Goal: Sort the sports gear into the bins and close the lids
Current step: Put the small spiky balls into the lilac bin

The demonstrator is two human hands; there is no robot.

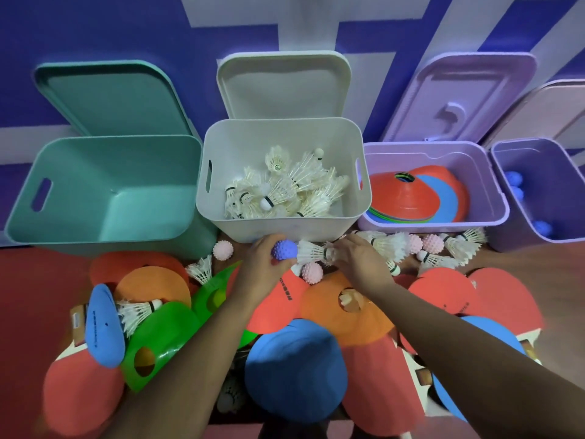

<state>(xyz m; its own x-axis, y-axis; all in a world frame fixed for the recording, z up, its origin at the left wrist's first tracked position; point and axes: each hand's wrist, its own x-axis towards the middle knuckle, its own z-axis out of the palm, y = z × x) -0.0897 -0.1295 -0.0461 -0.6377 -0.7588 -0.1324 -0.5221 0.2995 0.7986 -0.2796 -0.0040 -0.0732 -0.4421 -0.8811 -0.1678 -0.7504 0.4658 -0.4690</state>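
My left hand (261, 264) grips a blue spiky ball (285, 250) just in front of the white bin (221, 217), which holds several shuttlecocks. Beside it, my right hand (357, 261) pinches the cork end of a white shuttlecock (311, 251). An empty teal bin (25, 229) stands at the left. To the right, a lilac bin (493, 185) holds stacked disc cones (408, 194). A purple bin (569, 191) at the far right holds blue balls (512, 179). All four lids stand open against the wall.
Flat disc cones in red, orange, blue and green (164, 337) cover the floor in front of me. Pink spiky balls (223, 249) and loose shuttlecocks (459, 248) lie along the front of the bins. The blue-and-white wall rises right behind the bins.
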